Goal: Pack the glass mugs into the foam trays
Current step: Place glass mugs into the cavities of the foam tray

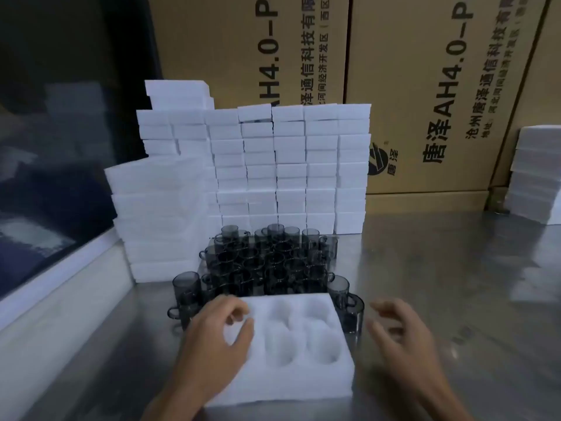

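An empty foam tray (291,354) lies ready on the tabletop (440,284), the left hand (212,332) resting loosely curled on it; mugs (267,259) wait just behind, the right hand (397,332) hovering relaxed, holding nothing

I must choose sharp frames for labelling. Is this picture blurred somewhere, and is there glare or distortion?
Head view: the right hand is smeared by motion blur; the left hand on the foam tray is softer too. The steel table shows dull glare. The cardboard boxes lean, from wide-angle distortion.
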